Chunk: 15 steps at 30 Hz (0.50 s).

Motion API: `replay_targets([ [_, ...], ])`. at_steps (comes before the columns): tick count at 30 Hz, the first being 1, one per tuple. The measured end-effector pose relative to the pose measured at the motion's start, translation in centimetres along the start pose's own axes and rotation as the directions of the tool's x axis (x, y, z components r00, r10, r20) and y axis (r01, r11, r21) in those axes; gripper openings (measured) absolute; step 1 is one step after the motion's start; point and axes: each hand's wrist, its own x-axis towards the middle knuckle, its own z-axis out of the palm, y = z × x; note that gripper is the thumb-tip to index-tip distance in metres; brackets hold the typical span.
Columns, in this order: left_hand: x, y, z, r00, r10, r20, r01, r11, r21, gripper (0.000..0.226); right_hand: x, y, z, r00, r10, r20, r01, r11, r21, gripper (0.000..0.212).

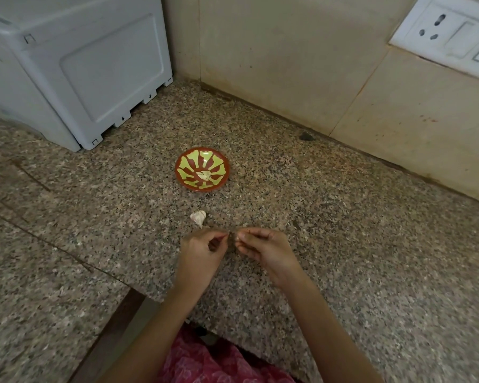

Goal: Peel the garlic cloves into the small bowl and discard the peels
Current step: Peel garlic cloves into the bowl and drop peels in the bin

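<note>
Right hand (260, 248) pinches a clove (236, 239), left hand's (203, 250) hold unclear; garlic (198, 217), bowl (188, 165) beyond.

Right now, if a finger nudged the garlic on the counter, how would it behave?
The garlic looks small and papery, so it is probably light and would skid easily on the smooth counter. Its lumpy shape and pointed tip suggest it would wobble rather than roll far.

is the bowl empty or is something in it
Not empty: the bowl holds a few pale pieces at its centre.
</note>
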Motion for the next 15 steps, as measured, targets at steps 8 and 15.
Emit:
replay_targets([
  [8, -0.25, 0.46, 0.96, 0.998, -0.054, 0.044, 0.055, 0.998, -0.023, 0.021, 0.21, 0.53, -0.28, 0.997, -0.014, -0.070, 0.020, 0.997, 0.076, 0.012],
  [15, -0.22, 0.90, 1.13, 0.996, -0.075, 0.051, 0.079, 0.995, -0.068, 0.020, 0.52, 0.81, -0.29, 0.994, -0.019, -0.111, 0.029, 0.995, 0.093, 0.012],
])
